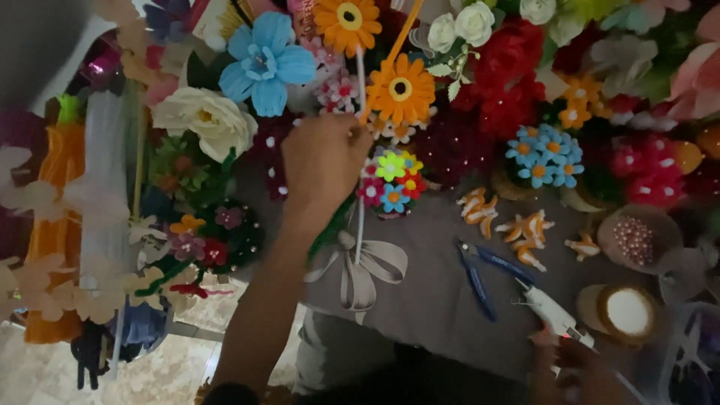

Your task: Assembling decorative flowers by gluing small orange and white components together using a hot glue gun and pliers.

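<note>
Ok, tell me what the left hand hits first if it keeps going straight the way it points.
Probably the orange daisy: the left hand points up the frame along the stems it grips, and that bloom sits just beyond the knuckles. Depth is unclear.

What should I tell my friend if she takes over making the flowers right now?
Left hand: closed grip on thin stems, holding up the orange flower against the flower pile.
Right hand: low at the bottom right, dim, on the handle of the white glue gun; grip unclear.
Blue pliers lie on the grey cloth, untouched.
A small multicoloured flower bunch sits beside the left hand.
Done: many flowers made. Left: the held stems look unfinished, probably need gluing.
</note>
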